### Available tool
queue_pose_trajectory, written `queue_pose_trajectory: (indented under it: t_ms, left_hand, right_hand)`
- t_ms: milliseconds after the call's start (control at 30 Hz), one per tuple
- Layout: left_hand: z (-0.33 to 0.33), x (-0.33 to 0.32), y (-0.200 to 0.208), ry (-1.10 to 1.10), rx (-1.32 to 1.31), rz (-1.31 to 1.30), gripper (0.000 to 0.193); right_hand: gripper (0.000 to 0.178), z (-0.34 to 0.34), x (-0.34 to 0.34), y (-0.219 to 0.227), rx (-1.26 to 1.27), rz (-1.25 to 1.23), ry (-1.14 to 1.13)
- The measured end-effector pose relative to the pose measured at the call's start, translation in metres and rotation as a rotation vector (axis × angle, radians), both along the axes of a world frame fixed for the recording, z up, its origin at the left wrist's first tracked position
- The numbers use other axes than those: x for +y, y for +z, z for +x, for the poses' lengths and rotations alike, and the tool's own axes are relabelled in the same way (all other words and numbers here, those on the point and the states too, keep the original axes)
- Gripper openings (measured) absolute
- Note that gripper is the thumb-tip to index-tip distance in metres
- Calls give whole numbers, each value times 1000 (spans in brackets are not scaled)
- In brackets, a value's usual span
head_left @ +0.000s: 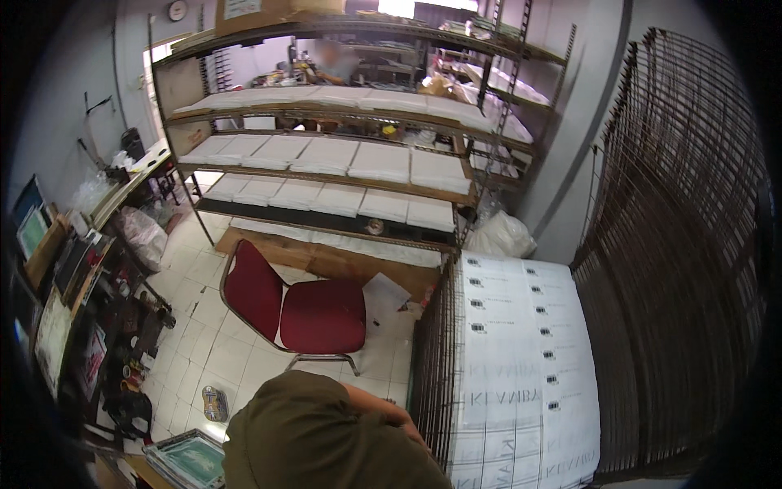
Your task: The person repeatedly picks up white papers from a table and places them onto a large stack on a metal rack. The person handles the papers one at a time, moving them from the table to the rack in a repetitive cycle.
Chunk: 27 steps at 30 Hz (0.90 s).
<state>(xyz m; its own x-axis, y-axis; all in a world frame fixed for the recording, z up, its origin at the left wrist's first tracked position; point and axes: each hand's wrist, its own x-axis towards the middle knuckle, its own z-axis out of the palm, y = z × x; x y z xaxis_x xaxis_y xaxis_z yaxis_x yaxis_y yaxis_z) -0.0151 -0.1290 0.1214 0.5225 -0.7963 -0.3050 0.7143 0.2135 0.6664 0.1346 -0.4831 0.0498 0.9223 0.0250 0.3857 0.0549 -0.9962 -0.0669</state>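
Observation:
Olive-green cloth (318, 432) fills the bottom middle, with a bare forearm (387, 411) bent across toward the right. It runs to the near side of a metal drying rack (432, 383). Neither my left hand nor my right hand shows; the cloth and the rack's edge hide where this arm ends. Just right of it lies a large white printed sheet (521, 359), with small dark marks and faint lettering, on the rack. Whether a hand touches the sheet cannot be made out.
Raised rack trays (668, 269) stand on the right. A red chair (322, 314) is ahead, before shelves (326, 175) bearing white stacks. A cluttered bench (73, 285) lines the left. A green-meshed frame (191, 460) and a tin (214, 403) sit low left. Another person (334, 65) is beyond the shelves.

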Motion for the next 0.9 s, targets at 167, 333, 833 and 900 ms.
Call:
queue_pose_trajectory:
  t_ms: [167,333,833,900]
  left_hand:
    - [-18,25,-40,73,-79,410,59]
    - [-9,26,-76,13,-207,947,59]
    - [-31,92,-154,28,-283,1396,71]
    - [-61,141,-215,-101,-409,1507,67]
  right_hand:
    - [73,10,18,3,-110,220,190]
    - [71,13,25,11,-185,357,277]
    - [61,-35,-12,73,-106,425,-138]
    - [57,-38,-25,65,-88,568,-244]
